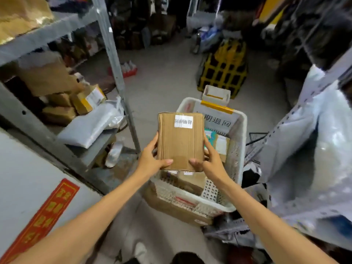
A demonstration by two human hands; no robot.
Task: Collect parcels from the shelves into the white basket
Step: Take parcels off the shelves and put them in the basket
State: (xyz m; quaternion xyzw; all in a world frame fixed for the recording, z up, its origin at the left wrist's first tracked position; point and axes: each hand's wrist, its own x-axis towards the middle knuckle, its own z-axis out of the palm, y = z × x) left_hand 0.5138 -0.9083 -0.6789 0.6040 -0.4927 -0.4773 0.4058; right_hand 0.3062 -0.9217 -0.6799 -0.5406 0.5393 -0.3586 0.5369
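Observation:
A flat brown cardboard parcel (180, 140) with a small white label is held up in front of me, over the left part of the white basket (238, 149). My left hand (150, 159) grips its lower left edge, thumb on top. My right hand (209, 161) grips its lower right edge, thumb on top. The white perforated basket stands on the floor and holds several parcels, partly hidden by the held one. More brown boxes (87, 101) and grey mailer bags (89, 124) lie on the metal shelves at left.
A grey metal shelf upright (118, 73) rises just left of the basket. A yellow crate (224, 71) stands on the floor beyond it. Large grey plastic bags (314, 149) hang at right. A brown box (171, 208) lies under the basket. Concrete floor runs between.

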